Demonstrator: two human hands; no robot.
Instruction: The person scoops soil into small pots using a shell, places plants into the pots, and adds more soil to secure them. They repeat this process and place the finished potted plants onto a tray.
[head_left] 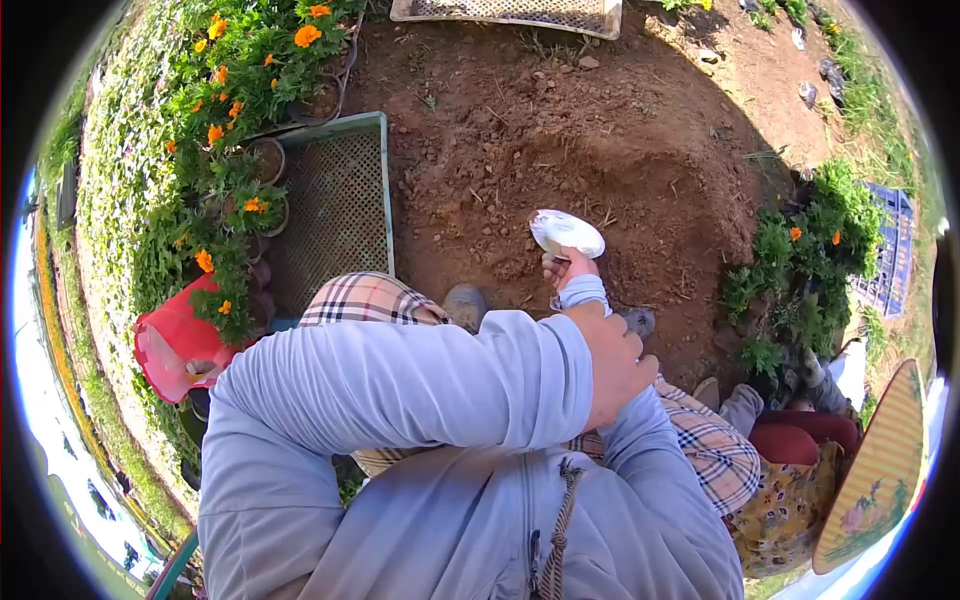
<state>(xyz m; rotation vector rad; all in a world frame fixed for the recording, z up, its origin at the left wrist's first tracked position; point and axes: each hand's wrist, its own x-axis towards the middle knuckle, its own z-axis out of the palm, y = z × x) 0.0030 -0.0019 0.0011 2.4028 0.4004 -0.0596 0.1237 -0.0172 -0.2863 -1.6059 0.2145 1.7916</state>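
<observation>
My right hand (563, 268) reaches forward over bare reddish soil (620, 150) and grips a white, flattish dish-like object (566, 233) by its near edge. My left arm, in a light blue sleeve, crosses my body from the left. My left hand (615, 365) is closed around my right forearm sleeve (583, 292), just behind the wrist. Below the arms I see my plaid trousers (365, 298) and the toes of my two shoes (465, 305).
A green mesh crate (335, 200) lies to the left beside potted orange marigolds (235, 80) and a red bag (175, 345). More marigold plants (800, 260) and a blue crate (890, 250) are on the right. Another person sits at lower right with a straw hat (880, 470). A white crate (510, 10) lies at the top.
</observation>
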